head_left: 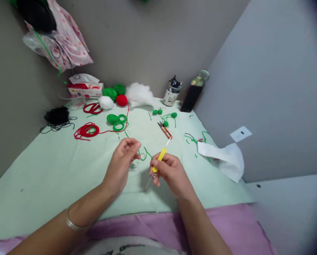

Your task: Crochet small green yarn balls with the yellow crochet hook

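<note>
My right hand [173, 171] is closed round the yellow handle of a crochet hook [161, 154], its metal shaft pointing up and away. A thin metal piece [148, 181] sticks out below those fingers; I cannot make out what it is. Green yarn [143, 156] loops across the gap between both hands, one part running into the right fingertips. My left hand [122, 161] is pinched at the other side of this yarn. Just beyond the hook tip lie orange thread snips [165, 131], with small green crocheted balls [165, 124] behind them.
Red yarn [88, 131], green yarn balls [109, 94], a red ball [121, 100], black yarn [56, 116] and white stuffing [139, 95] lie at the back and left. A tissue box [85, 88], pen cup [171, 95] and dark bottle [192, 94] stand by the wall. White paper [228, 161] lies right.
</note>
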`<state>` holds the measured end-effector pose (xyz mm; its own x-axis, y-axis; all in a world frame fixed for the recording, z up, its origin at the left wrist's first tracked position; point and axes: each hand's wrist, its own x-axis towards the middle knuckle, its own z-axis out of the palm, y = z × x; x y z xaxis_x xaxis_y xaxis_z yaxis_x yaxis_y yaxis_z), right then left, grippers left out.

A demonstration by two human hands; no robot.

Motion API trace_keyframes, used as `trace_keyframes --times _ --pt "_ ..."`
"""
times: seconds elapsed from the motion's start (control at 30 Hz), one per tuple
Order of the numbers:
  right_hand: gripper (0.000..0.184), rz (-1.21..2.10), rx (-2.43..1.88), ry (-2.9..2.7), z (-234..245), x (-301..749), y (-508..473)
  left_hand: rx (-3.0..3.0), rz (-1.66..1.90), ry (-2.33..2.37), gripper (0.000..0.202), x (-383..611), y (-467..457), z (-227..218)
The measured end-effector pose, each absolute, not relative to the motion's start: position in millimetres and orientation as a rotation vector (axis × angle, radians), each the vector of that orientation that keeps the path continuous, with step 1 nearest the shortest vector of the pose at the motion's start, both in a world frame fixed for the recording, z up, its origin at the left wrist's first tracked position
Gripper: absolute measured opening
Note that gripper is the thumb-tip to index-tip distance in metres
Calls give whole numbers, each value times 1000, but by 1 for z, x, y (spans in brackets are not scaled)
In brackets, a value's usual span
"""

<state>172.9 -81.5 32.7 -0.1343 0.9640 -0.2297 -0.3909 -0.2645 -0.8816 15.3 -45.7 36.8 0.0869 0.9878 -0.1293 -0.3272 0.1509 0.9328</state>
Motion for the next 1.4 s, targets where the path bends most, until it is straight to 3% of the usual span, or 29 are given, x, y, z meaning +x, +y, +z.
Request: trace_keyframes --times 0.27,0.37,0.5,0.63,0.8,0.9,1.2,1.4 --pt "27 1755 -939 -795 37 177 -86 1053 956 658 39 16 -64 52" --pt "26 1787 -912 -847 38 174 -91 911 1187 516 33 26 -58 61" --pt "27 1779 -905 -851 40 175 -94 1384 1342 563 61 22 -43 58" --pt "29 1693 -908 -802 38 178 -91 1939 1307 747 27 13 -42 42" --pt "26 1598 -933 -801 32 177 -88 1228 1069 782 18 20 -56 38" --pt "26 1558 -900 -782 31 177 -88 838 1102 794 11 22 -54 40" --pt "6 936 -877 -963 31 170 -95 932 1024 765 21 21 -56 33" --pt "27 365 -970 -1267 22 164 -99 815 969 711 32 29 -67 33"
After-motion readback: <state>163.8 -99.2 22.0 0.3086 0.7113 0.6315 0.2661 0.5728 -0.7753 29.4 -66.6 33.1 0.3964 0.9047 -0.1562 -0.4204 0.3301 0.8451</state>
